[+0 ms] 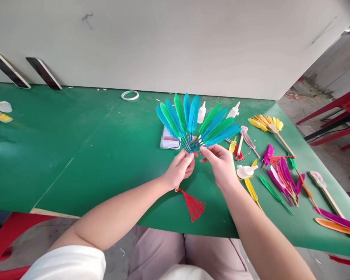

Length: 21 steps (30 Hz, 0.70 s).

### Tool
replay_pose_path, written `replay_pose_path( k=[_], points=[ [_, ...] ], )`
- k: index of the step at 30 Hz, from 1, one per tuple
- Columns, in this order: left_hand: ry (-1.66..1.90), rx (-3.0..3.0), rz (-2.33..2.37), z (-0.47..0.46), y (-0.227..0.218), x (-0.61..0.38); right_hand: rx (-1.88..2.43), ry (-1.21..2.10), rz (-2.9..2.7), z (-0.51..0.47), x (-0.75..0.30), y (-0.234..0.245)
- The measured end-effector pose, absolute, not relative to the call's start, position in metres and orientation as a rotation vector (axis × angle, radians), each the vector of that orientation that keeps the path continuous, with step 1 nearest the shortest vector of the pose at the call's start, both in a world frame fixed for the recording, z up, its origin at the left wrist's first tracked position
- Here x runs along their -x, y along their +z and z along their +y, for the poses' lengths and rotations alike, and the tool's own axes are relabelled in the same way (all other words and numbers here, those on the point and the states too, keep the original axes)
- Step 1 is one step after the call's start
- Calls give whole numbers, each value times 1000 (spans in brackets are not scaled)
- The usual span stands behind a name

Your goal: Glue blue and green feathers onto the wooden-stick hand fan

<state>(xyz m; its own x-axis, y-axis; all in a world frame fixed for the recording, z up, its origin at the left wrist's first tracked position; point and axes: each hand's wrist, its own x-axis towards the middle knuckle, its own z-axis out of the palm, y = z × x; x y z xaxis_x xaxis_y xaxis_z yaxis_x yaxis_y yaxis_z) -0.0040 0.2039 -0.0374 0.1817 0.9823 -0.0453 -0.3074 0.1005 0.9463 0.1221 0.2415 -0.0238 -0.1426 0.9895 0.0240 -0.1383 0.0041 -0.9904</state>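
My left hand [179, 168] is closed round the handle of a feather fan [189, 112], low where the quills meet. Blue and green feathers spread up from it in two groups with a gap between them. Below the hand, a red tassel [195, 206] hangs from the handle's end. At the right of the fan's base, my right hand [218, 159] pinches near the quill of the lowest blue feather [223, 135]; the fingertips are partly hidden. Behind the fan, a phone [170, 140] with a lit screen lies on the green table [84, 155].
Two white glue bottles [202, 113] [233, 111] stand behind the fan; another bottle [246, 171] lies beside my right wrist. Loose magenta feathers [284, 175], a yellow fan [266, 123] and wooden handles [326, 190] lie rightward. A tape roll [130, 95] is near the wall, two phones [43, 73] [8, 70] lean leftward.
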Motion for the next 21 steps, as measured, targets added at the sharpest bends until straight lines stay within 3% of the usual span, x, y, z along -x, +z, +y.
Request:
replay_pose_path(
  k=[16, 21],
  points=[
    [1273, -1069, 1029, 209, -47, 8, 1070, 1257, -1168, 247, -130, -22],
    [1235, -1103, 1053, 207, -45, 7, 1084, 1363, -1162, 244, -126, -21]
  ],
)
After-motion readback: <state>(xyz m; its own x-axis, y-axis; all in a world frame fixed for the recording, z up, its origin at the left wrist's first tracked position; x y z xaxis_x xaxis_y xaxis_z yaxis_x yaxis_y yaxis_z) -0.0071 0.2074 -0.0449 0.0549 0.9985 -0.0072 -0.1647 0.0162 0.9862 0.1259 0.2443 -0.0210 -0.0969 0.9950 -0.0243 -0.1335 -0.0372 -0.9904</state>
